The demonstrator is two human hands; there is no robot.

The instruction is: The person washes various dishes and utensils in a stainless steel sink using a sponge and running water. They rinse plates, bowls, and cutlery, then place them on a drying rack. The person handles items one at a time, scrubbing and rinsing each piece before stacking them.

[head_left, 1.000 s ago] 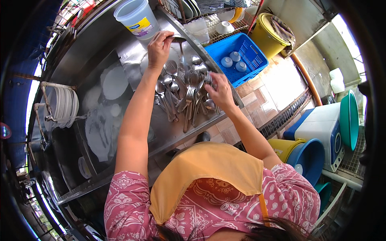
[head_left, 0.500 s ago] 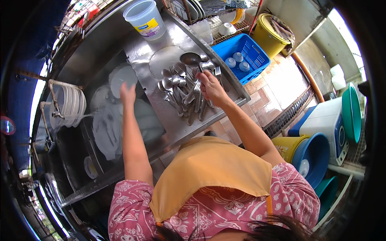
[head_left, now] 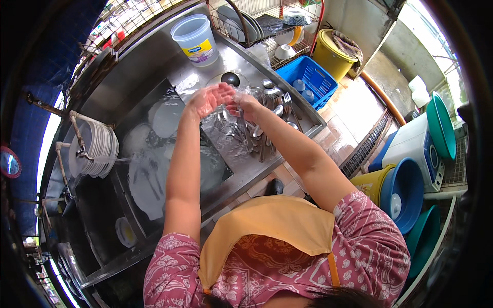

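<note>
My left hand (head_left: 209,100) is wet and held cupped over the steel counter beside the sink, its fingers stretched toward my right hand. My right hand (head_left: 247,106) is curled, apparently round the handle of a ladle (head_left: 230,79); the handle is mostly hidden, and the dark round bowl shows beyond my fingers. Beneath and beside both hands lies a heap of metal spoons and forks (head_left: 257,134), with water splashing over it. To the left, plates (head_left: 165,118) and pale dishes lie under cloudy water in the sink basin (head_left: 208,172).
A running tap (head_left: 82,152) stands by a stack of white plates (head_left: 97,149) at the left. At the counter's back is a clear plastic tub (head_left: 197,43). A blue crate (head_left: 308,77) with cups, a yellow bin (head_left: 331,54) and a blue basin (head_left: 405,195) stand to the right.
My left hand has come up from the sink water and moved right, over the counter. My right hand and the ladle have shifted left, and water now splashes over the cutlery.
</note>
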